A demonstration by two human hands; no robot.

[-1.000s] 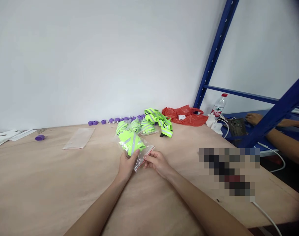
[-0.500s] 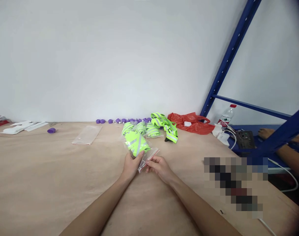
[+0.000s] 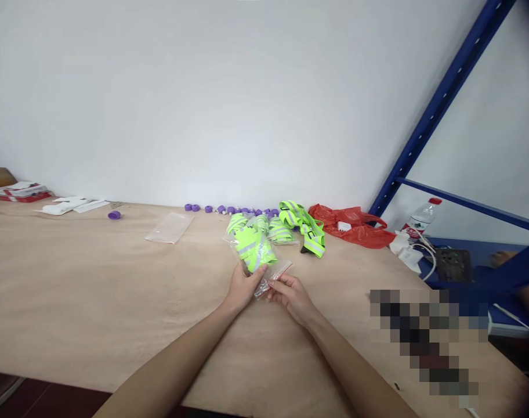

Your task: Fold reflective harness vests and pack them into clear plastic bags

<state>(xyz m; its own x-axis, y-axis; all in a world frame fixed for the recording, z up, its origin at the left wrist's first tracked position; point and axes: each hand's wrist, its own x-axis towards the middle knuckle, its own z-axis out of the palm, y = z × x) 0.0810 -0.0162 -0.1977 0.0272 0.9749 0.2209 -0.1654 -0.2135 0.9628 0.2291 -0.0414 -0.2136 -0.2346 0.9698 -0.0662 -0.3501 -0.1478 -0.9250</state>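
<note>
A clear zip bag [image 3: 273, 281] with a red-edged mouth holds a folded neon-yellow reflective strap [image 3: 251, 248]. My left hand [image 3: 243, 288] grips the bag's lower left side, thumb on top. The fingers of my right hand [image 3: 290, 297] pinch the bag at its zip edge. Just behind it lie more bagged reflective straps [image 3: 281, 230], touching or close to the held bag. A loose reflective strap [image 3: 313, 232] with a black buckle lies to their right. Farther left, a flat clear zip bag [image 3: 169, 227] rests on the table.
Purple rolls [image 3: 231, 209] line the wall, and a purple piece [image 3: 114, 215] lies left. White paper pieces [image 3: 71, 204] are at far left. A red plastic bag [image 3: 355, 225], white adapters [image 3: 406, 252], a bottle [image 3: 422, 217] and a blue rack [image 3: 442, 104] stand right. Another person's hand is partly visible there.
The view has swung left, so everything sits farther right in the picture, and a box at far left has come into sight. Both hands keep their grip on the zip bag.
</note>
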